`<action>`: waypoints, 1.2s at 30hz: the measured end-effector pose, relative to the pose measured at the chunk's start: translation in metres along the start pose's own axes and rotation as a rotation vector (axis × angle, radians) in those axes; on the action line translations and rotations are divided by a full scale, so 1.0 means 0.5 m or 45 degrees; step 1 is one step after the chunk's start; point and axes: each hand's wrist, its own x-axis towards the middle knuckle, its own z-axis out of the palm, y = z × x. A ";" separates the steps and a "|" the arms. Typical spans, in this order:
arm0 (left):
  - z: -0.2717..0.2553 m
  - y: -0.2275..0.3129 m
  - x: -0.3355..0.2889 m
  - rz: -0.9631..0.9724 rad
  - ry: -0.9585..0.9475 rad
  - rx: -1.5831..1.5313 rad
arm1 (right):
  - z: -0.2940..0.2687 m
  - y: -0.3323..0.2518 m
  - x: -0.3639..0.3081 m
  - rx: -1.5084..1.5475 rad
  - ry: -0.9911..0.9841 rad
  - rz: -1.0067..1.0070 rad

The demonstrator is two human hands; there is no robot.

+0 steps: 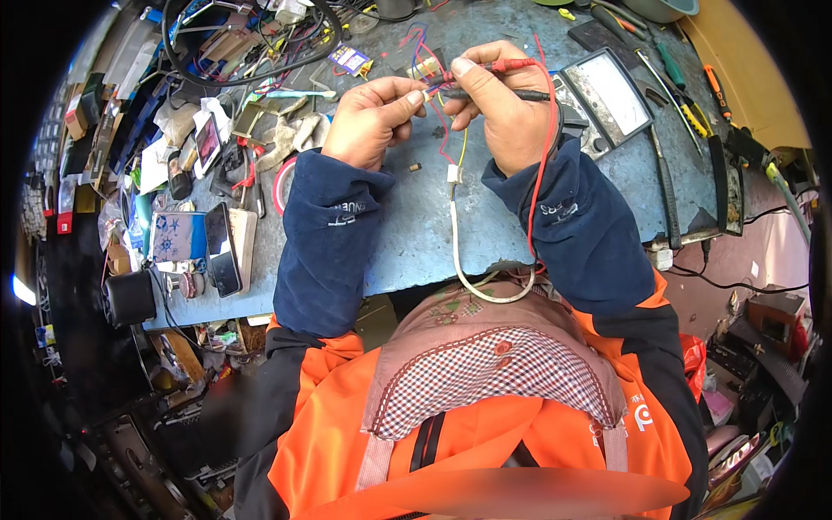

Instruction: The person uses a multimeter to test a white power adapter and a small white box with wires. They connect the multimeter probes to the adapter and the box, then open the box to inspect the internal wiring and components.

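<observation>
Currently the left hand [379, 119] has its thumb and forefinger closed together on thin wires [431, 90], its other fingers curled under, above the blue workbench [407, 234]. Beside it, the right hand [498, 108] is partly closed, gripping a red probe [511, 65] and a black probe [522, 94] that lie nearly parallel, both pointing toward the left fingertips; whether their tips touch the wires cannot be told. From the probes, a red lead [551, 117] hangs down past the right wrist. Below the hands, a red wire and a yellow wire [464, 149] run into a small white connector [454, 173], from which a white cable [458, 230] loops over the bench edge in front of the apron [485, 364]. Just right of the right hand sits a meter [611, 95] with a pale face, and screwdrivers lie beyond it. Near the left sleeve are a pink-edged tape roll [283, 185] and, farther left, a dark phone [223, 251].
</observation>
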 end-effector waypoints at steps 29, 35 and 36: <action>-0.002 -0.004 0.000 0.105 0.029 0.044 | 0.007 0.018 -0.004 -0.154 -0.013 -0.088; 0.003 -0.003 -0.004 0.121 0.049 0.058 | 0.009 0.024 -0.005 -0.137 -0.004 -0.114; 0.002 -0.003 -0.005 0.123 0.053 0.062 | 0.010 0.024 -0.006 -0.130 -0.005 -0.121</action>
